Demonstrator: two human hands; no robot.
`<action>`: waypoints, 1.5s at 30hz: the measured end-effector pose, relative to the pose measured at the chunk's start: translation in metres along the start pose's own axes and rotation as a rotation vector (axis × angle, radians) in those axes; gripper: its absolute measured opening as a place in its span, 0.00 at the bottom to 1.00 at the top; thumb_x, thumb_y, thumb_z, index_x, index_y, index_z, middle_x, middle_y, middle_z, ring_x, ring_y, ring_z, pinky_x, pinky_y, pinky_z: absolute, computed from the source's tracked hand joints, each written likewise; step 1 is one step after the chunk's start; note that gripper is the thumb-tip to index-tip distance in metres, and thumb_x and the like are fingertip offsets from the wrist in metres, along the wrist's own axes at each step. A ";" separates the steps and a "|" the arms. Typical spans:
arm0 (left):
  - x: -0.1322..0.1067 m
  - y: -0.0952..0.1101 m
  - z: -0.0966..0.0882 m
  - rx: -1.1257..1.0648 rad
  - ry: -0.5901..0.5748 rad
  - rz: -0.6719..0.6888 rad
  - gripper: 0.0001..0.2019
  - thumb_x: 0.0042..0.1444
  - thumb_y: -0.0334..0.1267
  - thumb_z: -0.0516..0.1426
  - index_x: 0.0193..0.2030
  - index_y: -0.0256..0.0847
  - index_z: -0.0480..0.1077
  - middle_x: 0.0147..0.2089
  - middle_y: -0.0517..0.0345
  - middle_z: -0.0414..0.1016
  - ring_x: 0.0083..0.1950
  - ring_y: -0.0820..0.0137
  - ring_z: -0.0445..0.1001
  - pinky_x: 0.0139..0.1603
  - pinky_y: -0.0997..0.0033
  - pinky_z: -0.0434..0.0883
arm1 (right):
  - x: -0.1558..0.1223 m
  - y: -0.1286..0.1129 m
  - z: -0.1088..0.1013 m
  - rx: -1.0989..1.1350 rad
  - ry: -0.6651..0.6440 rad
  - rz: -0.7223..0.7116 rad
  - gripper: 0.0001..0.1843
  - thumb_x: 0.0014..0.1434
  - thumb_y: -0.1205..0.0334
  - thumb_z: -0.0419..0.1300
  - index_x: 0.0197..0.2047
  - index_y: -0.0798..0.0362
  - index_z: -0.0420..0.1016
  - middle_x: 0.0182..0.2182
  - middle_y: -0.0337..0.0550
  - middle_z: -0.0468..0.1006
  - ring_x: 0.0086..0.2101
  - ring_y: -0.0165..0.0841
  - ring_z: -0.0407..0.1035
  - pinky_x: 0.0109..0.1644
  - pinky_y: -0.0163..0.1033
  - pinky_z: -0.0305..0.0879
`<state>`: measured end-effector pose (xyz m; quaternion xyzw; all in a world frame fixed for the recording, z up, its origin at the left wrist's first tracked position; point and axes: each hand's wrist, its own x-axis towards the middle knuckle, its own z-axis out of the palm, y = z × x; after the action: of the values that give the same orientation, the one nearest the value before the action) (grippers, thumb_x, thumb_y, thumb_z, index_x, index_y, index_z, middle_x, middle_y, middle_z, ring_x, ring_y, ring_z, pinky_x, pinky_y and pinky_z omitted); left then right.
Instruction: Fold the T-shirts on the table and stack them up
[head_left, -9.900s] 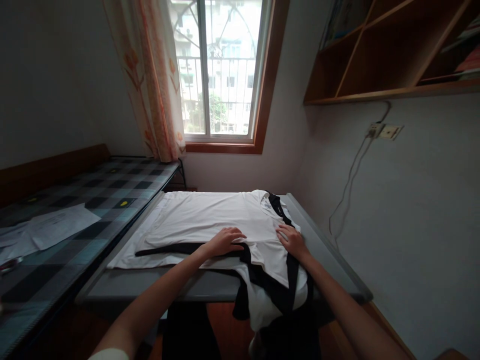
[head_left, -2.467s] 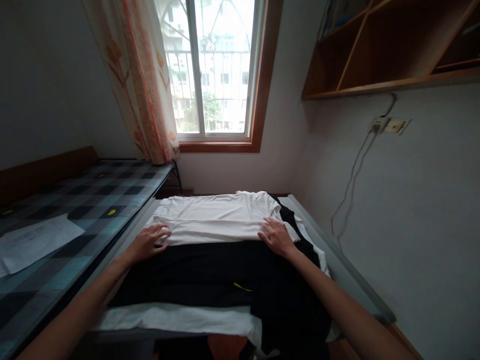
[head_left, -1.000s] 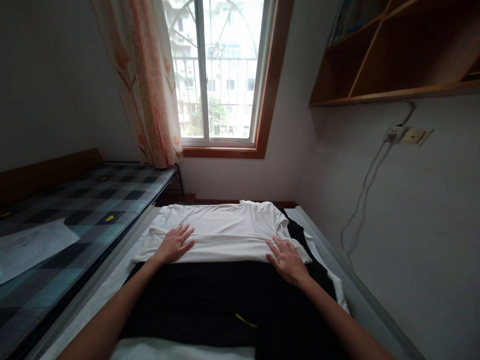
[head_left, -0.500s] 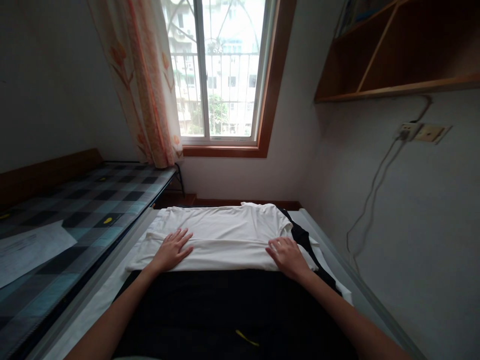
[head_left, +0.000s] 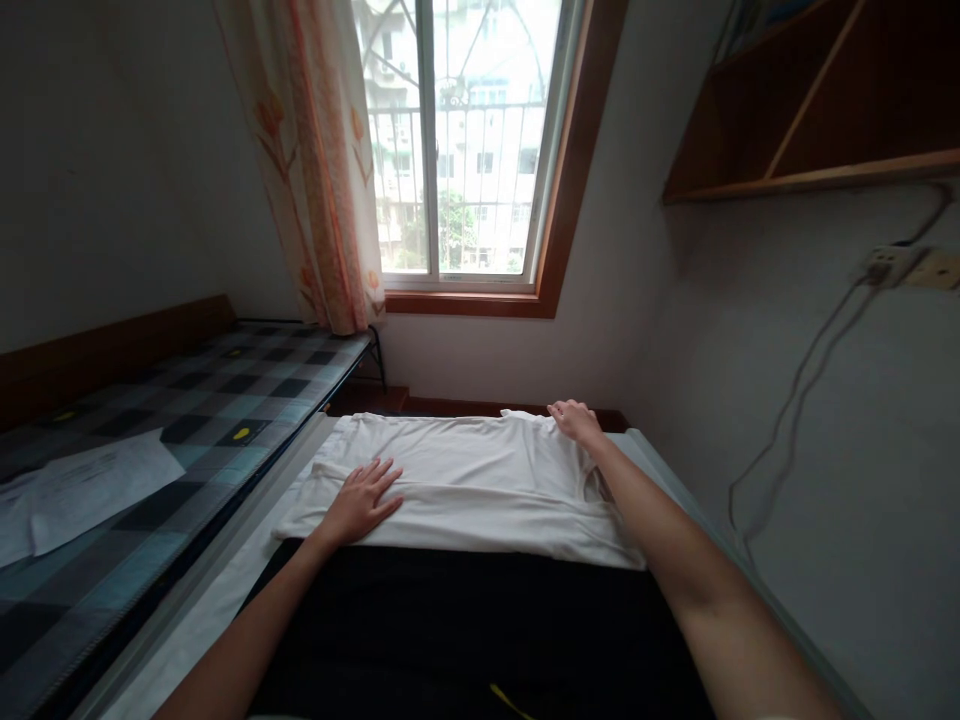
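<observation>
A folded white T-shirt lies across the far part of the grey table. A black garment is spread in front of it, nearer to me. My left hand rests flat on the shirt's near left part, fingers spread. My right hand reaches to the shirt's far right corner, fingers curled down onto the cloth there. Whether it pinches the fabric is unclear.
A bed with a checked cover stands at the left, with a sheet of paper on it. Window and curtain are ahead. A wooden shelf and a wall socket with cable are on the right wall.
My right hand has moved from the shirt's near right edge to its far right corner. The left hand has stayed in place. The view has shifted a little to the left.
</observation>
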<state>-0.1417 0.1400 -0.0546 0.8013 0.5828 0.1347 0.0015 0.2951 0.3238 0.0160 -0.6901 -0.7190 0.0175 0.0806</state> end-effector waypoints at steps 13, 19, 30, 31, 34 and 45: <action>0.000 -0.001 0.002 -0.009 0.019 -0.004 0.28 0.62 0.57 0.48 0.65 0.52 0.62 0.69 0.55 0.59 0.70 0.57 0.55 0.67 0.51 0.53 | 0.041 0.002 0.038 0.066 -0.107 0.260 0.23 0.65 0.51 0.48 0.49 0.54 0.78 0.49 0.60 0.76 0.52 0.49 0.67 0.53 0.54 0.59; 0.001 -0.002 0.003 -0.003 0.037 -0.004 0.27 0.61 0.58 0.48 0.64 0.53 0.63 0.69 0.55 0.60 0.69 0.57 0.56 0.67 0.52 0.54 | 0.049 0.001 0.034 0.179 -0.030 0.265 0.14 0.55 0.68 0.56 0.40 0.50 0.82 0.47 0.52 0.78 0.51 0.45 0.68 0.55 0.52 0.57; 0.002 0.000 0.000 -0.023 0.029 -0.020 0.27 0.61 0.58 0.48 0.64 0.51 0.64 0.68 0.54 0.61 0.69 0.57 0.57 0.66 0.51 0.54 | 0.029 -0.008 -0.005 0.663 0.184 -0.172 0.26 0.52 0.63 0.58 0.55 0.56 0.72 0.39 0.49 0.81 0.39 0.36 0.74 0.43 0.40 0.70; 0.002 0.000 0.000 -0.025 0.029 -0.018 0.27 0.61 0.58 0.48 0.64 0.51 0.64 0.68 0.54 0.61 0.69 0.57 0.57 0.66 0.51 0.54 | 0.016 -0.006 -0.009 0.733 0.173 -0.305 0.26 0.51 0.62 0.58 0.55 0.55 0.72 0.37 0.47 0.81 0.37 0.36 0.74 0.43 0.40 0.70; 0.002 0.001 -0.001 -0.033 0.033 -0.009 0.27 0.61 0.57 0.49 0.63 0.51 0.64 0.68 0.54 0.61 0.69 0.56 0.57 0.66 0.51 0.55 | -0.034 0.004 -0.010 0.716 0.025 -0.590 0.24 0.51 0.63 0.58 0.53 0.52 0.75 0.31 0.41 0.81 0.36 0.36 0.74 0.47 0.43 0.69; 0.015 0.017 -0.008 -0.240 0.195 -0.041 0.17 0.61 0.48 0.52 0.50 0.46 0.74 0.57 0.51 0.72 0.62 0.58 0.66 0.62 0.52 0.62 | -0.128 0.044 0.010 0.443 0.108 -0.280 0.18 0.57 0.57 0.55 0.48 0.53 0.77 0.32 0.45 0.80 0.33 0.37 0.74 0.42 0.41 0.67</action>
<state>-0.1233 0.1477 -0.0409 0.7664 0.5763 0.2802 0.0434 0.3420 0.1998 -0.0119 -0.5496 -0.7807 0.1263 0.2693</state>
